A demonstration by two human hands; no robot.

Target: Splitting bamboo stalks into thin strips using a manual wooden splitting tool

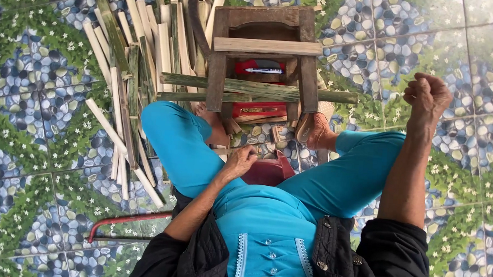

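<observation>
Your left hand (pixel 239 161) is resting low between your knees, fingers curled around a thin pale strip that is too small to make out clearly, just above the dark red seat (pixel 267 171). Your right hand (pixel 427 97) is hanging raised out to the side, closed in a fist; what it is pinching cannot be told. Split bamboo slats (pixel 137 63) are lying piled beside the wooden stool (pixel 263 48), where green bamboo strips (pixel 249 90) are lying across its legs.
</observation>
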